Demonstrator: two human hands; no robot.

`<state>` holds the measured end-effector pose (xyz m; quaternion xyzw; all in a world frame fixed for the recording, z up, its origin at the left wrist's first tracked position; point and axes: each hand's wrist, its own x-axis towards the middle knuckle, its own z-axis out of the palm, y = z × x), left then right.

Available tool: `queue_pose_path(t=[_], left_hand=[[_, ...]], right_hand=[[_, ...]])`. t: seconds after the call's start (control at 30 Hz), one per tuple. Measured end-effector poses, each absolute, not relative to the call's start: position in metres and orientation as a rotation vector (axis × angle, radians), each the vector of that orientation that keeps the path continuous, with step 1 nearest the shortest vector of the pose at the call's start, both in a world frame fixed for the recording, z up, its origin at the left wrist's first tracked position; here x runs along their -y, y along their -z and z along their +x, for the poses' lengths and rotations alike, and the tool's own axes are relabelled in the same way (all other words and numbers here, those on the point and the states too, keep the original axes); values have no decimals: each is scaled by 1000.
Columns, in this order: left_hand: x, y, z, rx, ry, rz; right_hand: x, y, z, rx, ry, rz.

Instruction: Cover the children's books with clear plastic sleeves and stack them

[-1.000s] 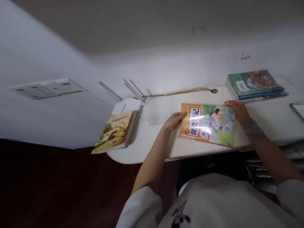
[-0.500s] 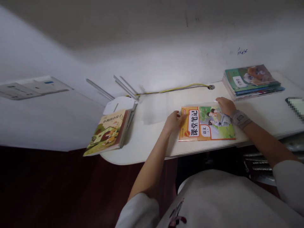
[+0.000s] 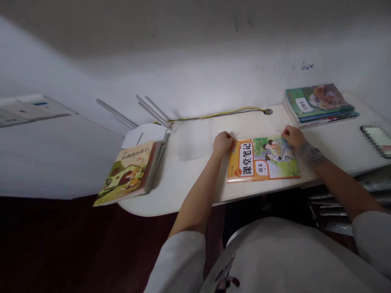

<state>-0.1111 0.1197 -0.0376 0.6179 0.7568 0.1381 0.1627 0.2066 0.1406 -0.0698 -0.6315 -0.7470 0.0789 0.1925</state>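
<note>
orange-and-green workbook (image 3: pixel 262 160) lying flat near the front edge of the white tabletop (image 3: pixel 195 171). left hand (image 3: pixel 222 142) curled closed on its far left corner; right hand (image 3: pixel 292 135) with bent fingers on the far right corner, grip or mere press not discernible. probably best handled with equal pressure at both corners, keeping the glossy cover square to the front edge. counted: one workbook, two hands, one book stack (image 3: pixel 319 103) at the far right corner, one second stack (image 3: pixel 131 171) overhanging the left end, one cable (image 3: pixel 220 114) along the back edge.
</note>
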Motion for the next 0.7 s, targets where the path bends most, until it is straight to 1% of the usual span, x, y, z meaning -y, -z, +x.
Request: queue_pose_path(t=[0.17, 0.23, 0.33, 0.4, 0.5, 0.57, 0.63, 0.7], left_hand=[[-109, 36, -98, -2265, -347, 1776], [-106, 36, -97, -2285, -312, 1804], [-102, 34, -97, -2307, -256, 1841], [-96, 32, -92, -2322, -280, 1891], [-82, 32, -73, -2270, -466, 2087], [-70, 36, -55, -2111, -545, 2193], [-60, 43, -38, -1938, -465, 2221], [-52, 52, -27, -1877, -331, 2234]], right_hand=[[-131, 70, 186, 2202, 121, -1725], [-129, 70, 182, 2233, 199, -1717], [-131, 68, 180, 2233, 186, -1733], [-134, 68, 181, 2235, 149, -1736], [-137, 69, 184, 2227, 98, -1720], [-139, 71, 186, 2207, 77, -1693], [-141, 74, 188, 2190, 62, -1665], [-143, 75, 191, 2178, 46, -1651]])
